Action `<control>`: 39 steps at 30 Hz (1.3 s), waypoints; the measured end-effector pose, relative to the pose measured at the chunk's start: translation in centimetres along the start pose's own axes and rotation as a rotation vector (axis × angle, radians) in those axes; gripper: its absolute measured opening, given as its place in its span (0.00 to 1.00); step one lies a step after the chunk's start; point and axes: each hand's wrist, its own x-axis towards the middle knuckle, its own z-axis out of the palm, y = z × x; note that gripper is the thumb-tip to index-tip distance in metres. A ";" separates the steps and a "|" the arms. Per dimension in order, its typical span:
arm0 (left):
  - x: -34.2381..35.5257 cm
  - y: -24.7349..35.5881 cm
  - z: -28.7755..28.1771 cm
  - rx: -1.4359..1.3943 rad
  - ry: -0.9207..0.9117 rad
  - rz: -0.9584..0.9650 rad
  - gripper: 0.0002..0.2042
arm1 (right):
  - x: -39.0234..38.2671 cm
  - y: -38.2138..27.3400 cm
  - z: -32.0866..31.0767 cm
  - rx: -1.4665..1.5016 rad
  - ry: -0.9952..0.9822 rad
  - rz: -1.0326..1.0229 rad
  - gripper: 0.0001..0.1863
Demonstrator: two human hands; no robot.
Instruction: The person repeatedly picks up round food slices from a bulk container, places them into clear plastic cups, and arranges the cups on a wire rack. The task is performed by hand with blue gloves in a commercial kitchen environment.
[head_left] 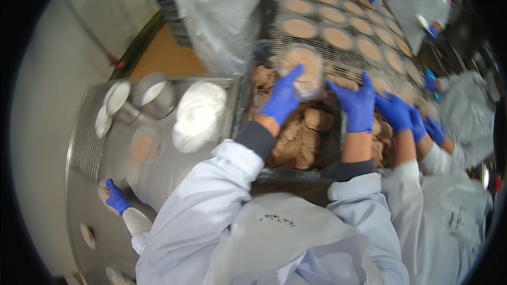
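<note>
We are working at the near end of the wire-mesh conveyor point(338, 62). Our left hand point(284, 96) is gripping a tan patty point(303, 68) on a clear round sheet, fingers lying over its face; we are holding it at the conveyor's near left corner. Our right hand point(360, 104) is reaching toward the conveyor's near edge, fingers spreading apart; we cannot tell whether they are touching anything. Rows of patties on round sheets are lying along the conveyor.

Just short of the conveyor's near end, a dark bin point(288, 175) is holding brown lumps point(301, 140). Left of the conveyor, a metal table point(174, 171) is bearing a metal pot point(163, 106) and a white plastic stack point(199, 116). At the conveyor's near right, a co-worker's gloved hand point(395, 113) is reaching in beside ours.
</note>
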 end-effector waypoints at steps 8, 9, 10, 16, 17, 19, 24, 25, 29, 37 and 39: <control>-15.2 7.6 -7.7 -0.061 0.262 0.140 0.23 | 1.5 3.9 -5.5 -0.196 0.153 0.008 0.26; -17.5 10.1 -10.2 -0.046 0.345 0.233 0.22 | 1.5 5.0 -6.6 -0.222 0.169 0.077 0.26; -20.6 13.1 -12.7 -0.019 0.421 0.365 0.21 | 1.5 6.2 -7.5 -0.105 0.149 0.241 0.26; -38.3 25.3 -23.0 0.388 0.982 1.162 0.17 | -2.0 11.5 -2.2 0.011 -0.030 0.512 0.25; -37.7 24.7 -23.4 0.460 1.066 1.209 0.17 | -2.2 10.5 -0.1 0.008 -0.085 0.472 0.26; -32.6 22.0 -21.9 1.073 1.170 0.901 0.16 | -3.3 7.3 4.5 -0.152 -0.306 0.151 0.25; -16.9 17.3 -16.3 0.313 0.427 0.573 0.20 | -4.5 2.9 7.4 -1.046 -0.218 -1.029 0.25; -14.1 15.4 -13.9 0.140 0.308 0.473 0.22 | -4.5 2.8 5.7 -1.107 -0.185 -1.006 0.25; -5.2 8.2 -6.1 0.000 0.281 0.210 0.18 | -3.1 2.0 -0.6 -1.356 -0.060 -0.883 0.28; 0.5 1.4 2.1 -0.071 0.066 -0.060 0.21 | -0.7 1.7 -4.1 0.006 -0.130 -0.115 0.26; -1.3 1.2 2.0 -0.027 0.105 -0.123 0.22 | -0.4 3.2 -4.5 0.025 -0.060 -0.019 0.24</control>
